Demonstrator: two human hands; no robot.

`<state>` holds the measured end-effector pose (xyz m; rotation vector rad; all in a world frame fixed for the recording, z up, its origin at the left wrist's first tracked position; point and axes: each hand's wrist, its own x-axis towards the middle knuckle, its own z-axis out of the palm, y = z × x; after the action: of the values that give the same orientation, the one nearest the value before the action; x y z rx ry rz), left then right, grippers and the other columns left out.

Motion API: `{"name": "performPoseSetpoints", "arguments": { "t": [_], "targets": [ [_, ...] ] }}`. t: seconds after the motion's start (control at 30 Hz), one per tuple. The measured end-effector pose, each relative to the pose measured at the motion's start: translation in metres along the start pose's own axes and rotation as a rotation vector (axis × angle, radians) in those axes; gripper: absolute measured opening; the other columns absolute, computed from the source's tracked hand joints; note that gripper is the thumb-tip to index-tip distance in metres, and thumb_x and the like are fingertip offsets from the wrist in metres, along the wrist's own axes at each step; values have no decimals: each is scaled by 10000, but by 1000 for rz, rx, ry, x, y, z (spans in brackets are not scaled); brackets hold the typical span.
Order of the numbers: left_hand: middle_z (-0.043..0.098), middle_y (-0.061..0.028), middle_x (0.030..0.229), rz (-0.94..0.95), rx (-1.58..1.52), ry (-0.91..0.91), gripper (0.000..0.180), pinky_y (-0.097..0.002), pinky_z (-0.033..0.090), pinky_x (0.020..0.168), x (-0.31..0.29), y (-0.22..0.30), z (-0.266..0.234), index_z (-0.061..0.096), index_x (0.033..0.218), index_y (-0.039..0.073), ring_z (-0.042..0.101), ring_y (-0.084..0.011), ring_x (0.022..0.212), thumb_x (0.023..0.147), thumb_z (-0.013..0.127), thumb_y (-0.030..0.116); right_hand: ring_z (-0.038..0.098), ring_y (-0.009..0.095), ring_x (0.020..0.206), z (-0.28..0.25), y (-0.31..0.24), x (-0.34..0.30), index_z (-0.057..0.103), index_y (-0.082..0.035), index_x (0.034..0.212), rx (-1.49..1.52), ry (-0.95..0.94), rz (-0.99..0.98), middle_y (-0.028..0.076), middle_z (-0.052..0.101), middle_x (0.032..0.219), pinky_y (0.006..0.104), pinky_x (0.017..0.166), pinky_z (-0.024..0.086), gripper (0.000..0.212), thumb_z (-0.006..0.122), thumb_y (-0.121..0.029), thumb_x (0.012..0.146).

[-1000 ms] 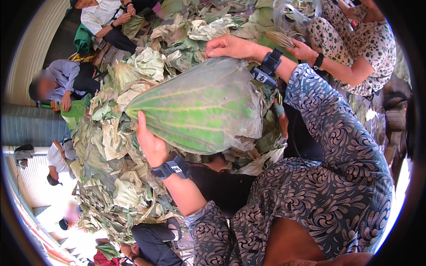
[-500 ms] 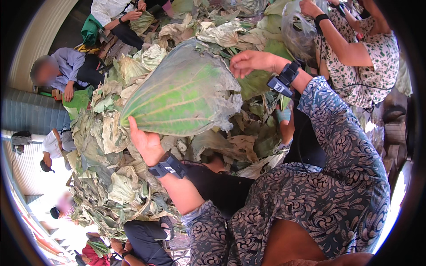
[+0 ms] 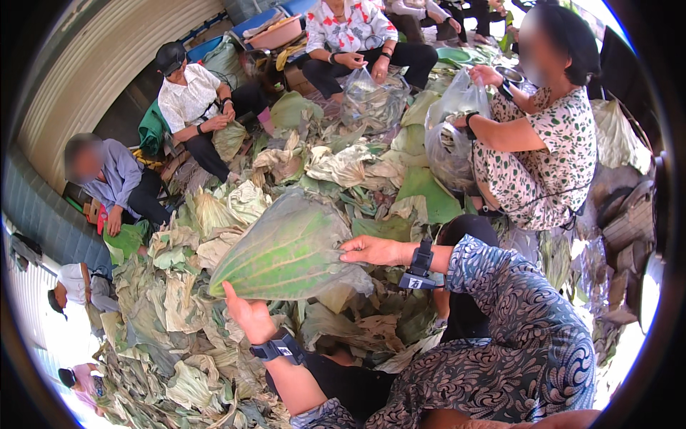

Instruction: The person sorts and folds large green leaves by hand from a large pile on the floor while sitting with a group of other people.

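A large, partly dried lotus leaf (image 3: pixel 289 250), folded into a fan shape, hangs over the heap in front of me. Its middle is green with pale veins, and the rim is grey and ragged. My left hand (image 3: pixel 248 314) grips the leaf's pointed end at the lower left; some of its fingers are hidden under the leaf. At the opposite, ragged edge, my right hand (image 3: pixel 373 250) pinches the leaf between thumb and fingers. Dark bands with small boxes circle both my wrists.
A heap of dried leaves (image 3: pixel 193 329) surrounds me. Co-workers sit around it; the person at the right (image 3: pixel 536 136) handles a clear plastic bag (image 3: pixel 450 143). Another filled clear bag (image 3: pixel 373 100) stands farther back. Baskets (image 3: pixel 629 214) lie at the far right, and a pink basin (image 3: pixel 275 33) at the back.
My right hand, apart from the leaf before, now pinches its ragged edge. The leaf appears lower and more flattened. The view has tilted up, bringing more co-workers in.
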<state>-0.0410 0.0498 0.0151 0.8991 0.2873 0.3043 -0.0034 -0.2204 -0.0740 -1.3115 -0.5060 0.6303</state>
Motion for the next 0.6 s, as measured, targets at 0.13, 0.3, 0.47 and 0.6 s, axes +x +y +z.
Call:
{"name": "performPoseSetpoints", "arguments": {
  "t": [0.13, 0.3, 0.47, 0.6],
  "targets": [
    [488, -84, 1109, 28, 34, -41, 375, -373, 403, 838, -1, -4, 1, 399, 1166, 39, 491, -211, 968, 889, 420, 292, 365, 33, 683, -3, 10, -2, 574, -70, 871, 89, 111, 89, -71, 457, 737, 189, 603, 325, 255, 522, -318, 844],
    [494, -95, 1102, 63, 86, -127, 376, -366, 405, 835, -3, -5, -1, 398, 1164, 32, 496, -210, 961, 895, 403, 295, 357, 43, 591, 7, 1, -15, 505, -69, 1022, 137, 10, 315, -39, 451, 834, 199, 481, 331, 428, 577, -417, 782],
    [539, -92, 1069, 49, 84, -31, 353, -387, 412, 817, 14, -3, -21, 462, 1106, 33, 524, -225, 935, 891, 405, 307, 446, 95, 686, 24, -27, -32, 431, -20, 1146, 114, 10, 438, 57, 427, 1132, 226, 504, 400, 589, 603, -427, 756],
    [538, -100, 1073, 101, 97, -83, 356, -388, 411, 819, 17, -5, -29, 465, 1099, 26, 522, -225, 941, 891, 403, 309, 455, 90, 781, 18, -17, -28, 433, -14, 1156, 94, 59, 250, 57, 494, 1055, 238, 527, 411, 561, 576, -408, 783]
  ]
}}
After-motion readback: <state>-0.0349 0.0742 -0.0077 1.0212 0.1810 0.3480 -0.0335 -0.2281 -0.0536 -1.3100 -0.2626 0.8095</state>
